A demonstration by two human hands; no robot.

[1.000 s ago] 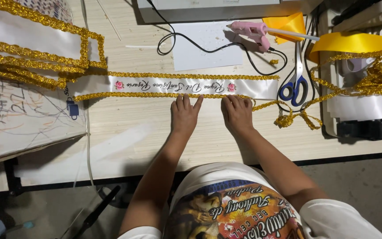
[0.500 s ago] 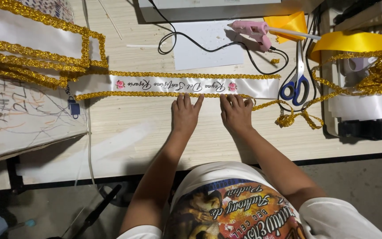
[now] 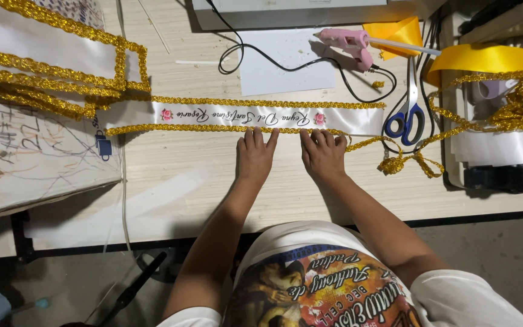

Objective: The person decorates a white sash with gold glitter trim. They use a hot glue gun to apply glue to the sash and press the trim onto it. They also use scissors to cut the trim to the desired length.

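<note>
A white satin sash lies flat across the middle of the table, running left to right, edged along both long sides with gold braid trim. It carries a line of dark script lettering with a small pink flower print at each end of the wording. Both hands lie palm down at the sash's near edge. The left hand has its grip open, fingers spread flat, the fingertips pressing on the lower gold trim. The right hand is likewise open and flat, just beside the left, its fingertips on the same trim where it runs loose toward the right.

The loose end of the braid curls in a tangle on the table to the right of the right hand. Blue-handled scissors lie just beyond the sash's right end, blades pointing to the far edge. A pink glue gun rests near the far edge, its black cord looping over a white sheet of paper. A yellow ribbon drapes at the right edge. Toward the far left corner lies more white fabric with gold trim, and below it a scribbled cardboard sheet at the left edge
</note>
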